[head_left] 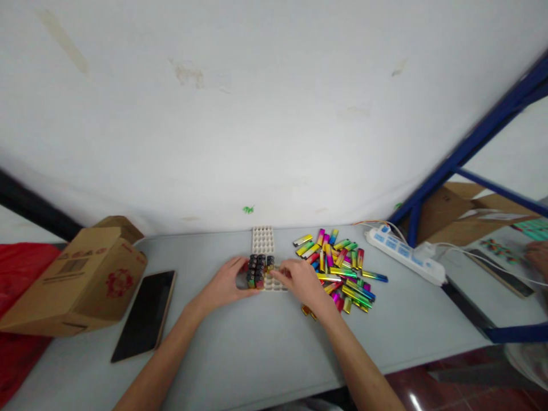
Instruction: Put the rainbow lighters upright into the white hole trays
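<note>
A white slotted tray [262,238] lies on the grey table, its near end filled with several upright lighters [258,269]. My left hand [225,281] curls against the tray's left side, fingers touching the standing lighters. My right hand [299,279] is at the tray's right side, its fingertips pinched together at the slots; what they hold is too small to make out. A heap of several shiny multicoloured lighters [340,266] lies just right of my right hand, and one gold lighter [308,311] peeks out below my wrist.
A black phone [145,313] lies face up at the left beside a tipped cardboard box [77,279]. A white power strip [405,254] with its cable sits at the right. A blue rack frame [471,142] and another person's hand [538,255] are at the far right.
</note>
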Available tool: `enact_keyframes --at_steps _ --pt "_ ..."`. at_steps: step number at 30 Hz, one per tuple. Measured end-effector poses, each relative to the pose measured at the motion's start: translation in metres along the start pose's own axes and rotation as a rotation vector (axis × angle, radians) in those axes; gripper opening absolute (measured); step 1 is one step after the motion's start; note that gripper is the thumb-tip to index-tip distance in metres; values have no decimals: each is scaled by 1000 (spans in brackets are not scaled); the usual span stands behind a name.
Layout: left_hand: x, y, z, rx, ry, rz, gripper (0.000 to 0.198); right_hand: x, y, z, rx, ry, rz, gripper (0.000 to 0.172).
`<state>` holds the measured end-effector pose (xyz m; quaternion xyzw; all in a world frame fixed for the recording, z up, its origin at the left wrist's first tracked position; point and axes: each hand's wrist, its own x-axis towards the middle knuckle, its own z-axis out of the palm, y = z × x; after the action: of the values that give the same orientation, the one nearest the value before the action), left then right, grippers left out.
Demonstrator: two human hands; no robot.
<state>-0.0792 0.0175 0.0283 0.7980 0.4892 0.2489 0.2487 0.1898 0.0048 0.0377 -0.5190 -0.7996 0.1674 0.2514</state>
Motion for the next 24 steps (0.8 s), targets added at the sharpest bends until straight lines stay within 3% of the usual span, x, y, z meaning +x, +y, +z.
enact_keyframes --at_steps 5,8,10,13,17,19,21,24 --pt "0 0 -2 11 -11 7 56 20 50 -35 47 108 6 17" --pt "0 -2 -1 -1 -3 16 59 47 79 -50 -33 35 -26 25" --pt "0 -4 1 -10 8 26 61 62 91 -52 -70 -60 -61 33" --pt "-1 -7 3 -10 18 33 62 71 98 -47 -126 -164 -105 25" --pt "-1 -7 5 6 10 28 62 65 101 -39 -165 -212 -112 17" --pt "-2 -5 5 21 15 33 60 63 101 -37 -121 -166 -101 18" --pt "-2 -2 5 47 20 45 55 63 97 -38 -11 -37 -71 22" --pt "-1 1 7 86 19 50 52 64 79 -43 303 142 18 31"
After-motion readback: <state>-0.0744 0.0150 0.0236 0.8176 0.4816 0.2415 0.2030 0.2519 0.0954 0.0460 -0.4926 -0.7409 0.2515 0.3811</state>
